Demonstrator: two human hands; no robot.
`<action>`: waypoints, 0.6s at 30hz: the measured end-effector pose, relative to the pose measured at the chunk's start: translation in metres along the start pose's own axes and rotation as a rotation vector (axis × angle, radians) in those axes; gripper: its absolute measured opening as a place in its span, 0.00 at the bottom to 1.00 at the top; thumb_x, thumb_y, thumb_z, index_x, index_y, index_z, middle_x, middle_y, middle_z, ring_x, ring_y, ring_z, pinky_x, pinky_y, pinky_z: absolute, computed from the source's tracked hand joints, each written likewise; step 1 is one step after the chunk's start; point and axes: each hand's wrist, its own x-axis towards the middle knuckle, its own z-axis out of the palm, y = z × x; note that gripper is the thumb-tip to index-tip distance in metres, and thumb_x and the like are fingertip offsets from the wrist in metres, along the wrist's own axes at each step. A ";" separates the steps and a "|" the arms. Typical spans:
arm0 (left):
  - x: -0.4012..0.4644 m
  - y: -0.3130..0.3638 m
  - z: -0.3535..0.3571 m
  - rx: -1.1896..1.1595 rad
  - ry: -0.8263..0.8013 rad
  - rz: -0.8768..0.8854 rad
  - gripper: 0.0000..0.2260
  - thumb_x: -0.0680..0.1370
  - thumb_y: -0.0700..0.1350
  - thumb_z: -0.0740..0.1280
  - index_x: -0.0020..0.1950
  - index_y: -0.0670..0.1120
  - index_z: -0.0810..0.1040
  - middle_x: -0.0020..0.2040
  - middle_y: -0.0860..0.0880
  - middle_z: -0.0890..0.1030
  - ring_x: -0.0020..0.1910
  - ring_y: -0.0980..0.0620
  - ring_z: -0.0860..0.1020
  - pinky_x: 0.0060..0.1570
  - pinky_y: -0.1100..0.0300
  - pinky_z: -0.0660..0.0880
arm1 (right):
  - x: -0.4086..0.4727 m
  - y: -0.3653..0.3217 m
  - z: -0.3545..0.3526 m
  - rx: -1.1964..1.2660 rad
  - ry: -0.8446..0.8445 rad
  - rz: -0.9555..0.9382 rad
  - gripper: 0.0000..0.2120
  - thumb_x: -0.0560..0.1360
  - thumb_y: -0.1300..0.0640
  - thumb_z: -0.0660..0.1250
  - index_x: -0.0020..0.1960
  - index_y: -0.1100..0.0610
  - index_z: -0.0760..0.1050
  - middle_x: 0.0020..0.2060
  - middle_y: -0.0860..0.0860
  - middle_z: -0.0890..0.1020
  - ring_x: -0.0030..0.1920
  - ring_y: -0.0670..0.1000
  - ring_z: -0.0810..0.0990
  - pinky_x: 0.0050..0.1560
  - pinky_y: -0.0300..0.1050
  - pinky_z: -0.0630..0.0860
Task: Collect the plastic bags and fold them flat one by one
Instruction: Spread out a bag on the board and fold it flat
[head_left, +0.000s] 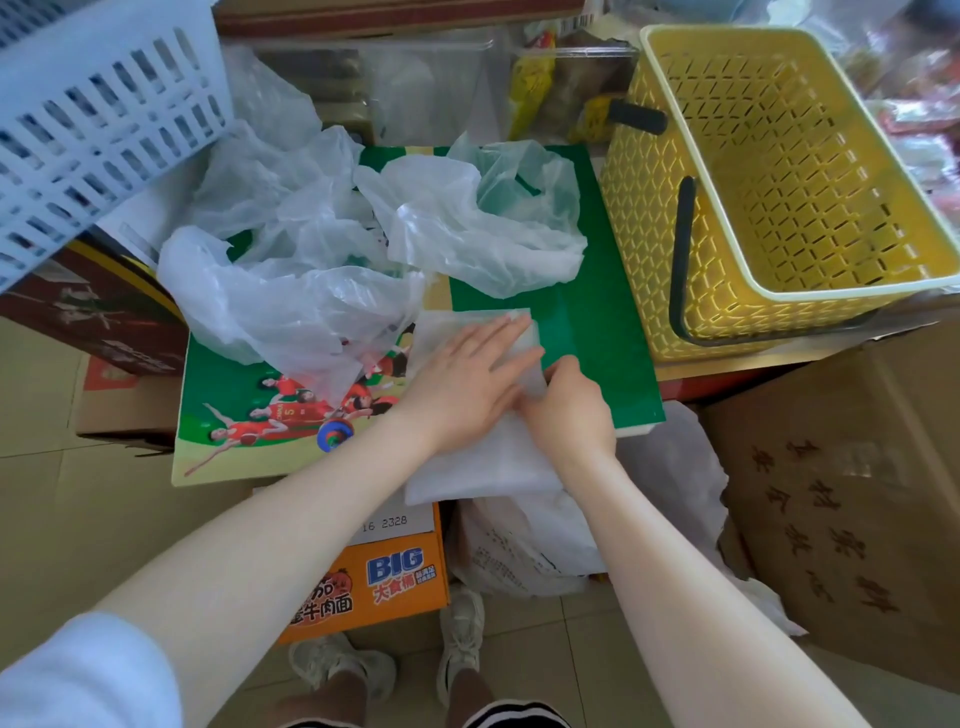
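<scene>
translucent plastic bag (467, 457) lies part-folded at 6 o'clock on the green printed box (597, 322) serving as tabletop. left hand (462, 379) presses it with straight fingers; right hand (566, 410) pinches its edge with curled fingers. judged risk: the slick film may spring open or slide off the box's near edge once pressure lifts, and the loose bags (311, 270) at 11 o'clock could drift into the fold. readable: "big" on the orange carton (395, 577), "16 2328" on its label, a "5" on a printed jersey.
</scene>
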 end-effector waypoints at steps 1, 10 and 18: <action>0.005 -0.006 0.004 0.034 -0.055 -0.024 0.23 0.82 0.51 0.51 0.76 0.50 0.51 0.77 0.47 0.44 0.75 0.48 0.44 0.70 0.57 0.38 | -0.003 0.001 -0.001 -0.049 0.003 -0.006 0.18 0.75 0.47 0.64 0.56 0.59 0.66 0.51 0.56 0.77 0.50 0.59 0.77 0.43 0.48 0.70; 0.015 -0.021 0.017 0.153 -0.111 -0.035 0.26 0.79 0.60 0.42 0.76 0.54 0.42 0.76 0.50 0.39 0.75 0.49 0.40 0.70 0.56 0.35 | -0.038 0.042 -0.003 0.420 -0.224 0.196 0.13 0.78 0.44 0.58 0.46 0.54 0.70 0.46 0.53 0.79 0.47 0.55 0.79 0.47 0.51 0.78; 0.032 -0.009 0.014 0.108 0.026 -0.002 0.28 0.77 0.58 0.45 0.72 0.46 0.64 0.75 0.43 0.59 0.73 0.44 0.56 0.70 0.55 0.44 | -0.021 0.052 -0.004 0.809 -0.254 0.255 0.08 0.77 0.56 0.64 0.46 0.62 0.75 0.44 0.56 0.80 0.45 0.54 0.79 0.41 0.45 0.75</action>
